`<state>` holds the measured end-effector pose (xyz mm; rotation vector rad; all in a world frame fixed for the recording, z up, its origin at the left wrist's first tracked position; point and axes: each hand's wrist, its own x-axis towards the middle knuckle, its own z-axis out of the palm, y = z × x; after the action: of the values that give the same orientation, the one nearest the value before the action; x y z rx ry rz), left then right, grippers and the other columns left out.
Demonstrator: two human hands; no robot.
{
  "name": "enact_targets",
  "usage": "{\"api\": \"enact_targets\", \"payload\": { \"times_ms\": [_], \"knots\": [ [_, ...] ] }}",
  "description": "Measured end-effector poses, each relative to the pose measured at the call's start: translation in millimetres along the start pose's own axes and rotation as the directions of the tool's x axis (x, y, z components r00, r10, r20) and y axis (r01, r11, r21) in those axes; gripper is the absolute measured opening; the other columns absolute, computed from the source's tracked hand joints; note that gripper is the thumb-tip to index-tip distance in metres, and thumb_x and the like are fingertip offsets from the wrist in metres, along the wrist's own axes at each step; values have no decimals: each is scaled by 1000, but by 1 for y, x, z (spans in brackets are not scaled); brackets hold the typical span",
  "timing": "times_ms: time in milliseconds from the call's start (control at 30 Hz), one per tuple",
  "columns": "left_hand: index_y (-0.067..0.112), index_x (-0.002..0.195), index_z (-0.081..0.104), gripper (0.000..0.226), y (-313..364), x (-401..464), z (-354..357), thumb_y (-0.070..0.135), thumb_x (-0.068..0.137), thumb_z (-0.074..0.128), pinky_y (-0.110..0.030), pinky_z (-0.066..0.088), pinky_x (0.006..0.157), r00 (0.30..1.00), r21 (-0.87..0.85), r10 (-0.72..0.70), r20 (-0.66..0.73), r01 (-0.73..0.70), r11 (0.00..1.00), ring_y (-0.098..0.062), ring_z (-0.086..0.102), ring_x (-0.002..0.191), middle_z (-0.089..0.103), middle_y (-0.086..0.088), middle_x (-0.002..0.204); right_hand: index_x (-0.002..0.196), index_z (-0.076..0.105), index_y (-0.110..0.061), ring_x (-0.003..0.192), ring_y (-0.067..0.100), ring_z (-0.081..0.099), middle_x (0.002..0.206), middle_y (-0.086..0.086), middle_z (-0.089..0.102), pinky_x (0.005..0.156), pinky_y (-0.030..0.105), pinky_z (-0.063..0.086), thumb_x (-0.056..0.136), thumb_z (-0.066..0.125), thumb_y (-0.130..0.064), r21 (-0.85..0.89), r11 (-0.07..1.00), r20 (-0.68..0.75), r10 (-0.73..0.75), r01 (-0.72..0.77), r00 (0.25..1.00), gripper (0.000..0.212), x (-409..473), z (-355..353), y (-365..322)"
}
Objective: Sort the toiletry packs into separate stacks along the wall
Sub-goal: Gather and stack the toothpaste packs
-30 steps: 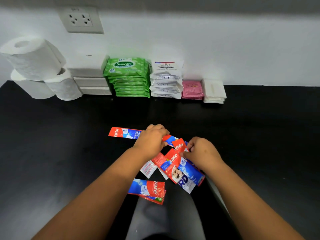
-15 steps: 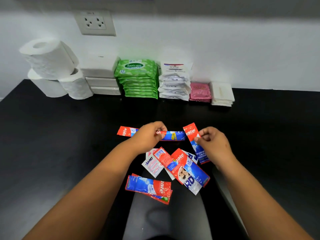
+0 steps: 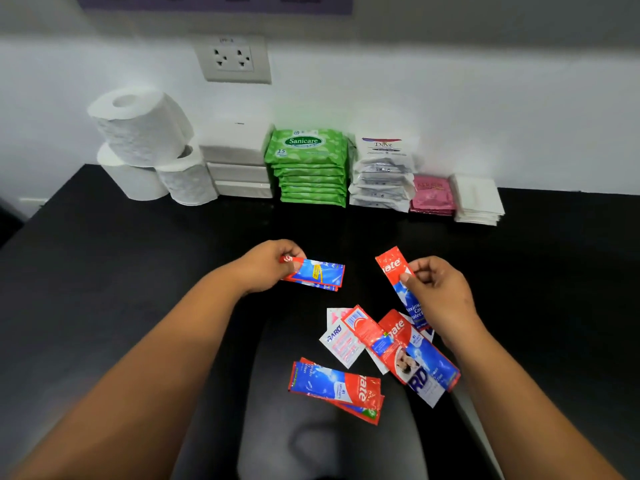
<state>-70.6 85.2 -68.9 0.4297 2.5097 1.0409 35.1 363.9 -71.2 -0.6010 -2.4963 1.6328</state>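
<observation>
On the black table [image 3: 104, 271], the left hand [image 3: 266, 266] pinches a small sheaf of red-and-blue toothpaste sachets [image 3: 317, 274], at least two layered, by their red end. The right hand [image 3: 436, 296] pinches one single toothpaste sachet [image 3: 398, 277] between thumb and fingers [image 3: 420, 271], tilted. Between the forearms lies a loose pile [image 3: 388, 344] of about five red and white sachets, and nearer, a pair of stacked toothpaste sachets [image 3: 337, 389]. Along the wall stand three toilet rolls [image 3: 142, 128], three white boxes [image 3: 237, 157], one green wipes stack [image 3: 310, 168], one white Dove stack [image 3: 382, 171], one pink stack [image 3: 433, 195] and one white stack [image 3: 478, 199].
</observation>
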Motion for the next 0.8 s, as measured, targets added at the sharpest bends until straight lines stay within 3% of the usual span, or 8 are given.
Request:
{"api": "enact_targets", "payload": {
  "times_ms": [167, 367, 567, 800],
  "knots": [
    [19, 101, 68, 13, -9, 6, 7, 19, 89, 64, -25, 47, 77, 997, 241, -11, -83, 31, 970, -16, 59, 85, 63, -5, 99, 88, 63, -23, 81, 17, 70, 84, -3, 70, 74, 39, 58, 88, 69, -22, 10, 1000, -14, 24, -24, 1000, 6, 1, 7, -2],
    [29, 105, 67, 19, -18, 4, 16, 27, 87, 65, -37, 44, 91, 981, 408, 57, -188, 25, 913, -20, 44, 105, 51, 1, 109, 94, 63, -23, 82, 15, 71, 89, -2, 70, 75, 43, 59, 89, 68, -24, 49, 998, 12, 47, -47, 999, 7, 3, 12, -4],
    [32, 100, 65, 18, -20, 9, 11, 29, 83, 67, -43, 51, 84, 988, 378, 99, -123, -45, 925, -17, 55, 98, 59, 10, 98, 94, 63, -23, 81, 14, 71, 89, -1, 71, 75, 41, 59, 89, 68, -21, 69, 996, 28, 46, -48, 999, 7, 6, 19, -7],
    [33, 95, 66, 14, -25, 11, 10, 29, 83, 68, -45, 51, 82, 988, 337, 115, -105, -74, 939, -17, 56, 93, 56, 13, 91, 95, 65, -19, 81, 18, 71, 88, 2, 71, 75, 37, 58, 88, 69, -17, 88, 996, 85, 27, -34, 996, 9, 9, 27, -11]
  ]
}}
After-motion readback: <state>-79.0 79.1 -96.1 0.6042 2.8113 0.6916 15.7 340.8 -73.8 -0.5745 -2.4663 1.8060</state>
